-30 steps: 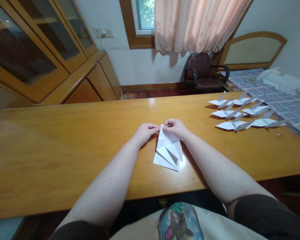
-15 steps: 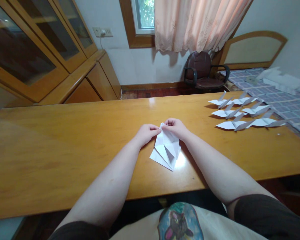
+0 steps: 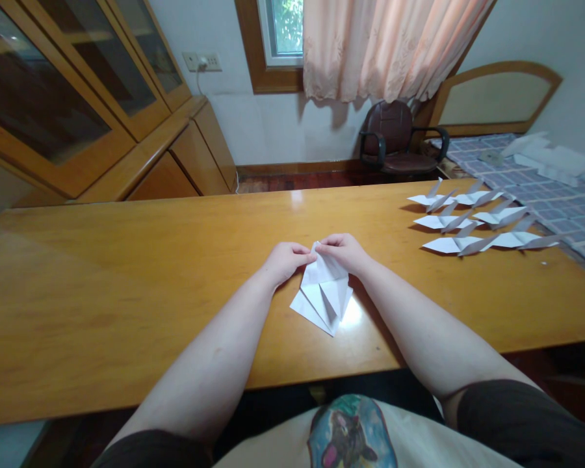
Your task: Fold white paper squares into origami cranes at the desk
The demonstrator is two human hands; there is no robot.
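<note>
Mid-frame, left hand (image 3: 283, 263) and right hand (image 3: 347, 251), pinched nearly closed, grip folded paper (image 3: 325, 276); uneven tugging could tear it.

Folded paper (image 3: 324, 279) partly hidden at top by left hand (image 3: 289, 261) and right hand (image 3: 345, 251). Cabinet (image 3: 78, 75) cut off left and top, curtain (image 3: 390, 49) at top, bed (image 3: 548, 195) at right. White speck (image 3: 544, 263) on table (image 3: 166, 273) too small to tell.

A white folded paper (image 3: 323, 279), creased into layered, spread flaps, is between the long edges of the table (image 3: 127, 292), narrow tip toward the far edge, wider end toward the near one.
</note>
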